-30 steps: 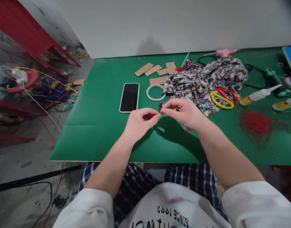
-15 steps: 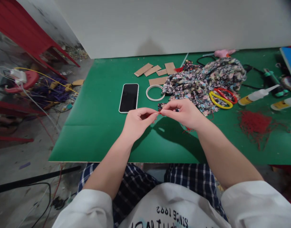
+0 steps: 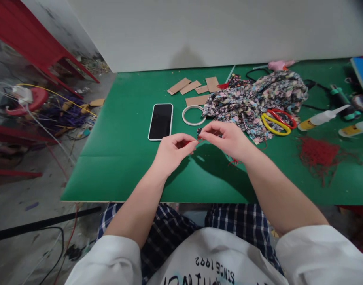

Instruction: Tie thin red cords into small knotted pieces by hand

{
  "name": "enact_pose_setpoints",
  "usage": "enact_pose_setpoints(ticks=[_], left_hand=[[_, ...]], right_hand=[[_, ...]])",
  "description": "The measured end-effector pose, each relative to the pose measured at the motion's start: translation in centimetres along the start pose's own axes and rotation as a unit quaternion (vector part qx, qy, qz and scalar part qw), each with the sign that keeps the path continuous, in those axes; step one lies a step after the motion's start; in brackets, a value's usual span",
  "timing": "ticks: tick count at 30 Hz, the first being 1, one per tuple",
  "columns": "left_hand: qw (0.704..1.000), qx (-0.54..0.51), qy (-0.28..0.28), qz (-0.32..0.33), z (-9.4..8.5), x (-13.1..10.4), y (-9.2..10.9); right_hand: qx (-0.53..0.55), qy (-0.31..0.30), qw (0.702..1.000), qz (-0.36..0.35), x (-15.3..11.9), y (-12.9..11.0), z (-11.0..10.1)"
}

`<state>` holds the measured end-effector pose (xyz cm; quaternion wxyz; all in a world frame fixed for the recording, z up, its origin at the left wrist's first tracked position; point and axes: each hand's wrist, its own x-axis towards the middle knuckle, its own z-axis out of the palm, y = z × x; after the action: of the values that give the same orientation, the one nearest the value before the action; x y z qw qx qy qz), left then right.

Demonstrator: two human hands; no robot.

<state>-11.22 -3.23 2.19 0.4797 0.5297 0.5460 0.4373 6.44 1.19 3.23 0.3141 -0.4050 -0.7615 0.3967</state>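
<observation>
My left hand (image 3: 172,153) is closed in a pinch, with a bit of red thread (image 3: 199,140) at its fingertips. Meeting it from the right, my right hand (image 3: 229,138) pinches too, thumb and forefinger on the same red thread. Most of the thread is hidden by the fingers. A small dark floral fabric piece (image 3: 199,132) shows just behind the right fingertips, largely covered by that hand. Red thread ends (image 3: 235,160) stick out below the right wrist. A white ring-shaped roll of tape (image 3: 185,119) lies behind the hands, and a phone (image 3: 160,122) lies beyond the left hand.
On the green table (image 3: 110,170) are several cardboard pieces (image 3: 196,100), crumpled floral cloth (image 3: 258,95) and scissors (image 3: 276,126) with yellow and red handles. Farther right are a red thread pile (image 3: 318,152), two glue bottles (image 3: 314,120) and a green-black tool (image 3: 340,99). A white panel (image 3: 229,31) stands behind.
The right hand has lifted slightly and its fingertips have drawn a little away from the left ones. The left hand stays nearly in place, still pinching.
</observation>
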Motion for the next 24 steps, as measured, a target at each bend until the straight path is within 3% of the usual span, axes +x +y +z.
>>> enact_pose_setpoints(ticks=[4,9,13,24], left_hand=[[0.998,-0.062,0.027,-0.015,-0.20,0.16,-0.07],[0.995,-0.087,0.034,-0.016,-0.35,0.26,-0.22],[0.995,-0.091,0.025,-0.019,-0.33,0.21,-0.06],[1.000,-0.023,-0.006,-0.009,-0.51,0.23,-0.05]], right_hand=[[0.024,0.064,0.998,-0.010,0.01,-0.14,0.04],[-0.031,0.014,0.996,-0.080,-0.07,-0.09,0.37],[-0.072,0.008,0.992,-0.107,0.04,0.34,0.62],[-0.090,-0.007,0.988,-0.126,-0.28,-0.09,0.00]])
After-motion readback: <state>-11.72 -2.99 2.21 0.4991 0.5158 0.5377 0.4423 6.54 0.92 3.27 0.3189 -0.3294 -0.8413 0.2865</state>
